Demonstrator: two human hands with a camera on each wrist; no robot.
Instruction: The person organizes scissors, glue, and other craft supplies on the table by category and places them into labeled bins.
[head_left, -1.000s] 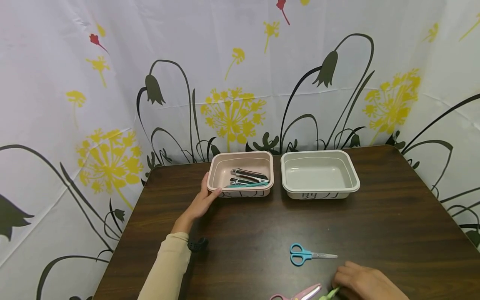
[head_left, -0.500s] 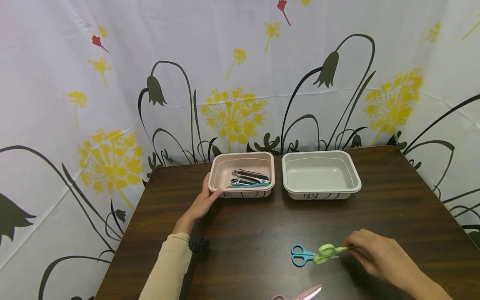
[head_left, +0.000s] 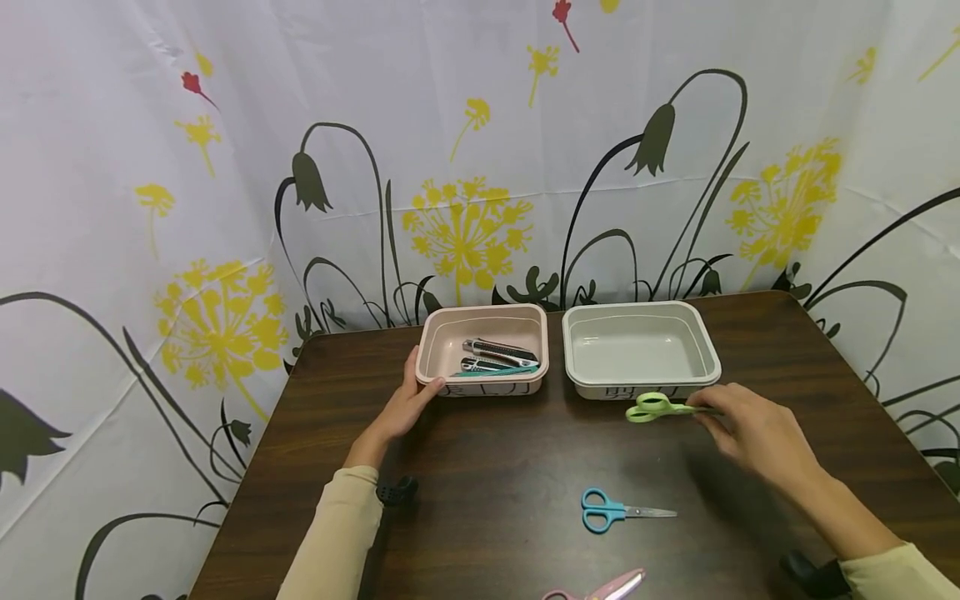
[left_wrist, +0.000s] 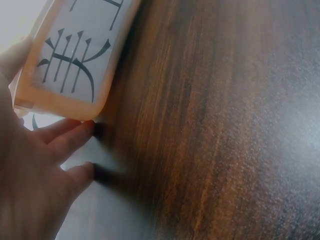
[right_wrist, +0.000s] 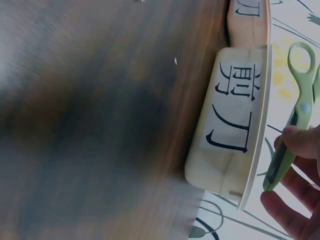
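My left hand holds the near left corner of a pink box, its thumb on the front rim and its fingers along the left side. Several cutter knives lie in that box. My right hand pinches green-handled scissors by the blade end between thumb and fingers, handles pointing left. They hang above the table, just in front of a pale grey-green box with a written label on its front. Blue-handled scissors lie on the table, with pink scissors partly cut off below them.
Both boxes stand side by side near the far edge of the brown wooden table. Behind them hangs a white flower-patterned curtain. The inside of the grey-green box shows a bare bottom.
My right hand has lifted the green scissors off the table near the front and carried them up and forward, past the blue scissors, toward the grey-green box. My left hand stays put.
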